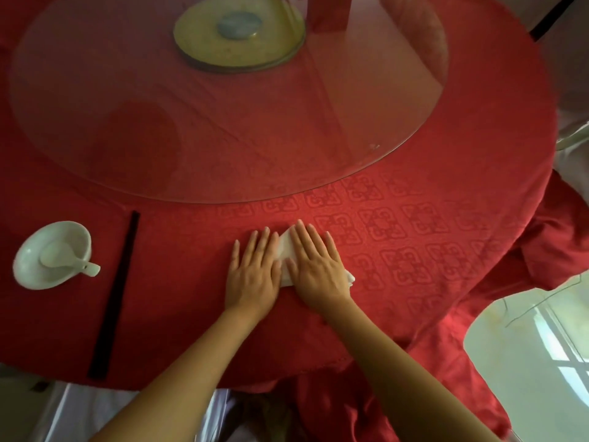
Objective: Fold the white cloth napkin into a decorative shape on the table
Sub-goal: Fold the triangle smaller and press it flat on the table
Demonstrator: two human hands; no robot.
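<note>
The white cloth napkin (284, 250) lies folded small on the red tablecloth (414, 237), near the table's front edge. Both my hands rest flat on it, palms down, fingers straight and pointing away from me. My left hand (253, 269) covers its left part. My right hand (317, 266) covers its right part. Only a strip of the napkin shows between the hands, plus a small corner by my right wrist. Its folded shape is mostly hidden.
A white bowl (30, 266) holding a white spoon (59, 254) sits at the left. Black chopsticks (114, 291) lie beside it. A glass turntable (223, 173) fills the table's middle, with a round base (239, 30) at the back. The tablecloth hangs bunched at right.
</note>
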